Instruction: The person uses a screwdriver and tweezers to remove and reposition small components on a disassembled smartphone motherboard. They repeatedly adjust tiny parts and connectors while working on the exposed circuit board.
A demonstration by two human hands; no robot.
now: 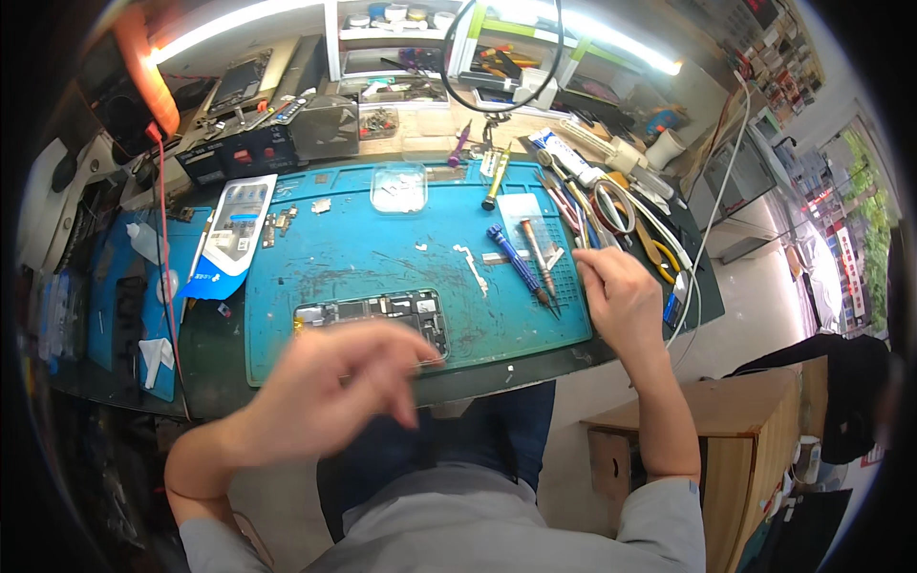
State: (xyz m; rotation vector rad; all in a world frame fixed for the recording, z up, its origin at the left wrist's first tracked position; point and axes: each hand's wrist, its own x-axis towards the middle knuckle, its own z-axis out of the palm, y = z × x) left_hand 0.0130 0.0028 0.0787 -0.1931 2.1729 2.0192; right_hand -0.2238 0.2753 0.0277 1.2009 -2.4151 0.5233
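Note:
An opened phone [420, 310] with its inner boards exposed lies near the front edge of the blue work mat [363, 248]. Over its lower part hovers my left hand [330, 387], blurred by motion; its fingers are apart and nothing shows between them. At the mat's right edge my right hand [619, 296] is closed in a pinch beside a bundle of thin tools; what the fingertips hold, if anything, cannot be made out. Left of that hand lie a blue screwdriver [516, 260] and a brown-handled slim screwdriver [538, 256], partly on a clear bag [521, 212].
A clear plastic box [398, 188] stands at the mat's back. A yellow screwdriver [495, 181], a white-and-blue packet [234, 229] and small white scraps [473, 269] lie about. A black power unit [239, 153] sits back left; yellow-handled pliers [661, 258] lie right. A hanging ring [449, 67] and cables cross the view.

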